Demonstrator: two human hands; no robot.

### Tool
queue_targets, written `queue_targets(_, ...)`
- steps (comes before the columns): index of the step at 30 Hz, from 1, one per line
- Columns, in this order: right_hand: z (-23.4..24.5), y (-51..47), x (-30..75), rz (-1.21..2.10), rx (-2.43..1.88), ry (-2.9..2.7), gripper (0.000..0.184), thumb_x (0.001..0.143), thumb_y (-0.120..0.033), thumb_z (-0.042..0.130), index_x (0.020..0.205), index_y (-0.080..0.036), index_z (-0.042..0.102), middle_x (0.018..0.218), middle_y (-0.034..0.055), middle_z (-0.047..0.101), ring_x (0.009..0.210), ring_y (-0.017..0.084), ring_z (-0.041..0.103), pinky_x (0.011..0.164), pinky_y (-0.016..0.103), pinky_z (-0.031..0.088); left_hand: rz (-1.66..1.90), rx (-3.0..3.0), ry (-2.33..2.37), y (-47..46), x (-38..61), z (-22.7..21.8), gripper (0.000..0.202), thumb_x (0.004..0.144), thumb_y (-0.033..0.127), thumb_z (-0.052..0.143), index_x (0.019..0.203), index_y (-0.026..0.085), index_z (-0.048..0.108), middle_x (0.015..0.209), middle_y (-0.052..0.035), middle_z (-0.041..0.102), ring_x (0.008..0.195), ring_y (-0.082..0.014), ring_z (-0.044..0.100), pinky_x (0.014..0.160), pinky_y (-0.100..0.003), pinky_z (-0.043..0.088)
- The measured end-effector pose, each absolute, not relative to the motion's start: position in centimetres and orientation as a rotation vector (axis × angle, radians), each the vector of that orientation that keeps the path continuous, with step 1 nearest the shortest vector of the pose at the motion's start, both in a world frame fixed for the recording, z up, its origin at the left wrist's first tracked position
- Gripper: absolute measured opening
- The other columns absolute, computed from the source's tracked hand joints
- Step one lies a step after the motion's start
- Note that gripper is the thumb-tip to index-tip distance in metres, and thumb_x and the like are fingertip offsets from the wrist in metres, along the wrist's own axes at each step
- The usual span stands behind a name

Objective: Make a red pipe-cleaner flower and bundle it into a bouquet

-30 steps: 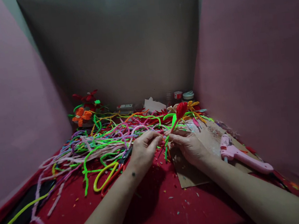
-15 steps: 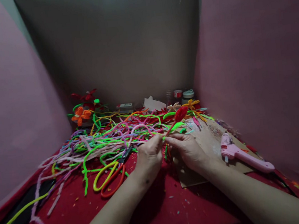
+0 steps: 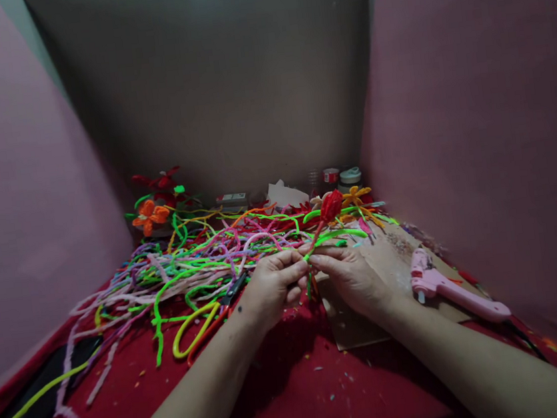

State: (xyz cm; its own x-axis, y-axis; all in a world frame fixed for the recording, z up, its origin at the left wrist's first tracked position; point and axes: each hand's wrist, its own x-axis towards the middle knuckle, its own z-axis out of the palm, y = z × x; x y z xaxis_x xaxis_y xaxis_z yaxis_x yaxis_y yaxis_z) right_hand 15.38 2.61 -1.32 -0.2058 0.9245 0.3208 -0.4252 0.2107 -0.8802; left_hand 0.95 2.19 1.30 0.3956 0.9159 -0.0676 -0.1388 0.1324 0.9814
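Observation:
My left hand (image 3: 273,282) and my right hand (image 3: 349,276) meet at the middle of the table, fingertips pinched together on the stem of a pipe-cleaner flower. Its red head (image 3: 331,205) stands tilted up to the right above my hands. A bright green pipe cleaner (image 3: 336,235) runs from the pinch out to the right along the stem, and a short green end hangs down between my hands. Both hands are closed on the stem.
A tangle of coloured pipe cleaners (image 3: 189,263) covers the red cloth (image 3: 290,395) to the left. Scissors (image 3: 219,306) lie by my left wrist. A pink glue gun (image 3: 448,287) rests on cardboard (image 3: 357,324) at right. Finished flowers (image 3: 151,213) and small jars (image 3: 350,176) stand at the back.
The flower head has swung upright again after dipping to the right. My hands have drawn closer together on the stem, and the green pipe cleaner now sticks out to the right.

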Motion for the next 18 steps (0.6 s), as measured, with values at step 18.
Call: queue_targets(18, -1.7, 2.6, 15.1, 1.325, -0.613, -1.152, 0.008, 0.070, -0.025, 0.063, 0.067, -0.018, 0.064, 0.065, -0.0011, 0.059, 0.063, 0.014, 0.051, 0.064, 0.028, 0.040, 1.144, 2.218, 1.273, 2.0, 1.3, -0.7, 0.012, 0.080, 0.025, 0.050, 0.072, 0.017, 0.054, 0.062, 0.0010, 0.050, 0.056, -0.0108, 0.046, 0.057, -0.023, 0.034)
